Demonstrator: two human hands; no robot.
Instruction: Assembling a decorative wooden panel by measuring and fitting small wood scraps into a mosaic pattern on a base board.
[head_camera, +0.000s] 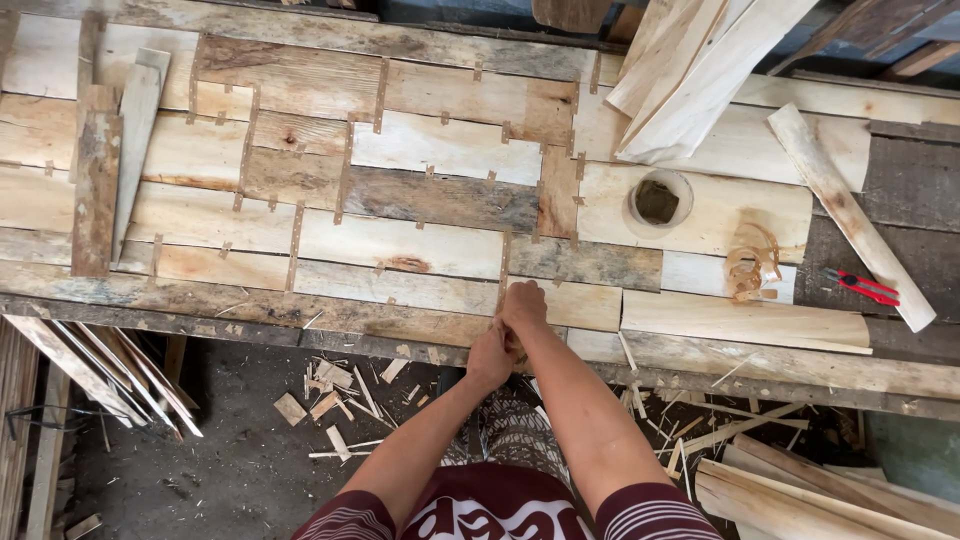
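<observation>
Where both meet | left hand (489, 358), right hand (523, 306) | workbench (400, 250) edge

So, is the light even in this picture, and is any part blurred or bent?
Head view: soft daylight falls evenly on the veneer sheet, without glare; the floor under the bench is dimmer; both hands look sharp; board edges curve slightly toward the corners, a wide-lens effect.
</observation>
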